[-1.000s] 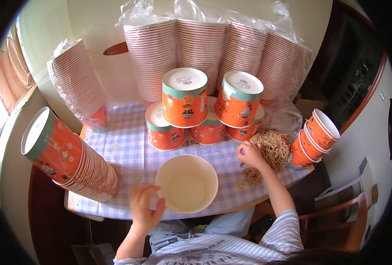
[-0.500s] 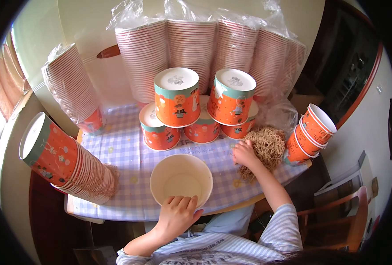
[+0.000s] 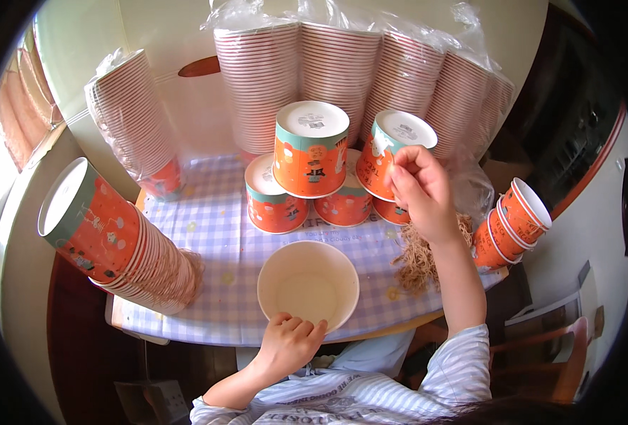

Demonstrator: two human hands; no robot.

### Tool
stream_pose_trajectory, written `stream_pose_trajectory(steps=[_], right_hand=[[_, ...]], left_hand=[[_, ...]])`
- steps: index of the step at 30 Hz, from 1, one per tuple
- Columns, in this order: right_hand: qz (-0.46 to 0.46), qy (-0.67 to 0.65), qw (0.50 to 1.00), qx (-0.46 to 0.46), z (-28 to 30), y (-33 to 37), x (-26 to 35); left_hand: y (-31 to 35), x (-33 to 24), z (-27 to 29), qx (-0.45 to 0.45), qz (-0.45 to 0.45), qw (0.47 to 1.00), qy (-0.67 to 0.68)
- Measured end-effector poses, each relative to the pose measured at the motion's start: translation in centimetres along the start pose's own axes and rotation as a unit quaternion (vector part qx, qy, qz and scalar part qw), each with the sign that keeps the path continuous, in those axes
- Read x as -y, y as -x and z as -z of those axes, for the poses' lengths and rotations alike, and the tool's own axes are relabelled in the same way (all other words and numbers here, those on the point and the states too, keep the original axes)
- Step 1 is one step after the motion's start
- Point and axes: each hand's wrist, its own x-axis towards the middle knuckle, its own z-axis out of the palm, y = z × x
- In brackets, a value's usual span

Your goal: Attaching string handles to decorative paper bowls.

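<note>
My left hand [image 3: 292,344] is closed on the near rim of a paper bucket [image 3: 314,283], whose white inside faces up at the table's front edge. My right hand [image 3: 421,185] is raised with thumb and fingertips pinched together. Whatever is between those fingertips, if anything, is too small to make out. Behind the hand, an orange bucket [image 3: 370,168] with a green band is partly covered. Below the right forearm lies a heap of thin tan strands [image 3: 420,265], like rubber bands or string, partly hidden by the arm.
Upside-down orange buckets [image 3: 309,161] form a two-tier pile mid-table. Tall plastic-wrapped bucket stacks [image 3: 338,78] stand behind. A leaning stack [image 3: 101,227] with tan strands around its lower end is on the left; nested buckets [image 3: 508,230] stand right, on the checked cloth [image 3: 211,237].
My right hand has lifted off the tan heap, upward and toward the upper buckets. My left hand stays on the bucket's rim. The whole view has shifted slightly.
</note>
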Motion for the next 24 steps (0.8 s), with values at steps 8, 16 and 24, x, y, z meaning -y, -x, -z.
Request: stream_pose_trajectory(steps=[8,16,24], right_hand=[[-0.031,0.322,0.94,0.109,-2.8,6.9,-0.9],[0.027,0.336,0.938,0.086,-5.2,9.5,-3.9],[0.003,0.29,0.951,0.105,-5.8,9.4,-5.1]], left_hand=[[1.6,2.0,1.3,-0.069,0.049,0.992,0.089],[4.9,5.0,2.0,-0.088,0.072,0.97,0.217],[4.9,5.0,1.8,-0.086,0.067,0.969,0.22]])
